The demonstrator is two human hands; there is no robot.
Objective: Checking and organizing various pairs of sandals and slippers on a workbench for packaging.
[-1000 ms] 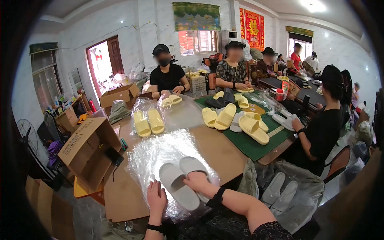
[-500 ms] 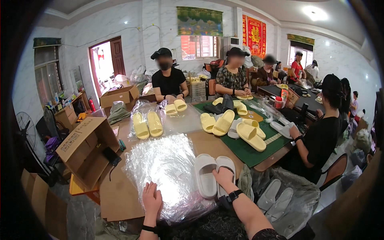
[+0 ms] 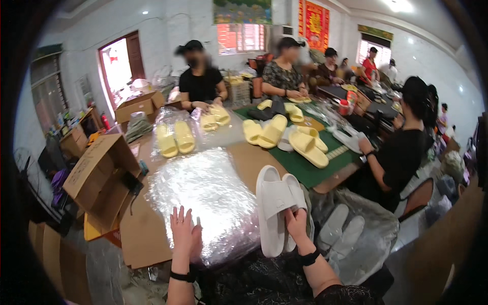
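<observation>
A thick stack of shiny see-through plastic bags [image 3: 203, 183] covers the table edge in front of me. On its near left part lies my left hand [image 3: 184, 235], fingers spread, holding nothing. Beside the stack, my right hand [image 3: 297, 223] grips a pair of pale grey slide sandals [image 3: 269, 213], thumb on one and the other fingers hidden behind. The pair is raised and tilted, toes pointing away, one sandal partly covering the other. Below and right of that hand, more grey slides [image 3: 333, 226] lie in a large plastic sack [image 3: 376, 239].
Yellow slides [image 3: 272, 131] are piled on a green mat [image 3: 310, 173]; a bagged yellow pair [image 3: 175, 137] lies at the far left. An opened cardboard box [image 3: 101, 178] leans at the left. Co-workers sit opposite and at the right, one person [image 3: 401, 152] handling a grey slide.
My right hand has lifted the grey slides off the table edge and turned them more upright. My left hand's fingers have spread on the bags. The whole view has shifted slightly.
</observation>
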